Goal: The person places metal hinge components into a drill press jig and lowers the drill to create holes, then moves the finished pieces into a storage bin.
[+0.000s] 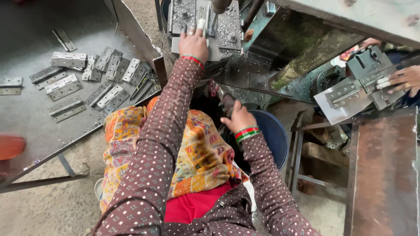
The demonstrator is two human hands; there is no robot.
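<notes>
My left hand (193,40) reaches forward onto the bed of a metal press machine (227,26), its fingers on a small metal hinge piece (201,22) under the tool. My right hand (237,116) is lower, closed around a dark lever handle (226,101) beside my lap. Both wrists carry red and green bangles. Patterned cloth covers my knees.
A grey tray table (35,118) on the left holds several loose metal hinges (68,59). A blue bucket (273,135) stands to the right of my right hand. Another person's hand (404,78) works at a second fixture (356,87) at right, above a rusty plate (383,175).
</notes>
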